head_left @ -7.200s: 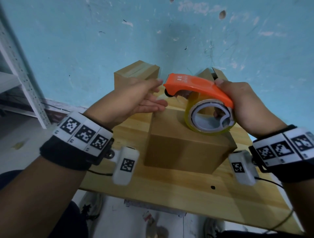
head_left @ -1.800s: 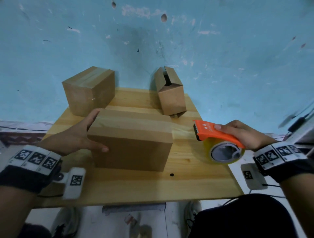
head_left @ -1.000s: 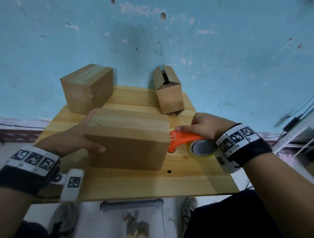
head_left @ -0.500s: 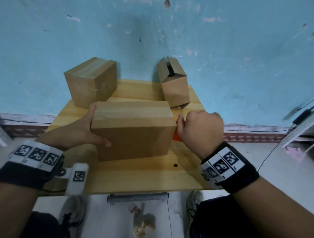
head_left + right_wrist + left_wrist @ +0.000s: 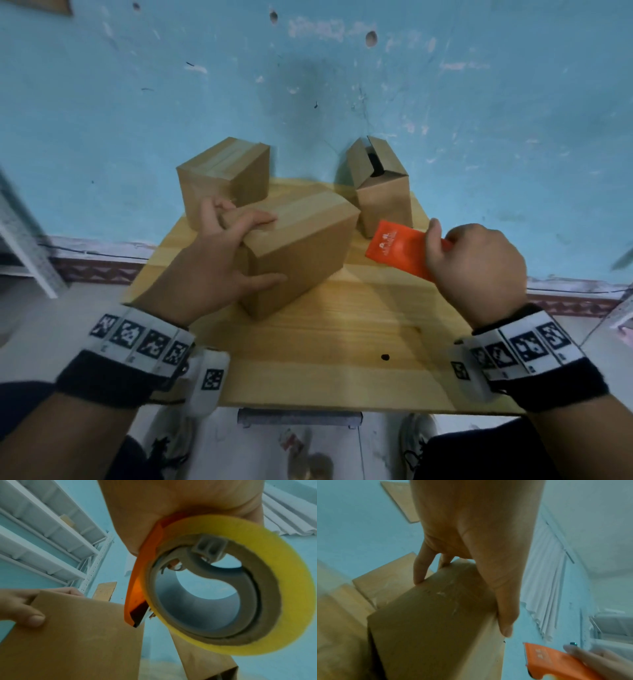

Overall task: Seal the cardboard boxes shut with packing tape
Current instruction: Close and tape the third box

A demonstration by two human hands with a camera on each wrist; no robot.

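Since half a second ago, we note the front cardboard box (image 5: 301, 246) has been turned so one corner now points at six o'clock, and the right hand (image 5: 476, 270) has drawn back from its end face to three o'clock of it.

We record the left hand (image 5: 212, 263) grasping the box's left end, fingers (image 5: 255, 219) hooked over the top edge and thumb pressed flat on the near side panel. Plain matte brown board; a glossy tape strip runs lengthwise along the top.

Right hand clenched round the tape dispenser (image 5: 399, 250), a smooth orange plastic hood over a yellow tape roll (image 5: 240, 582) on a grey core. It is held clear of the box.

On the pale wooden tabletop (image 5: 342, 342), at eleven o'clock of the front box, stands a squarish taped box (image 5: 222, 171). At one o'clock stands a narrow upright box (image 5: 383, 195), top flaps gaping, against the scuffed blue wall (image 5: 342, 102).
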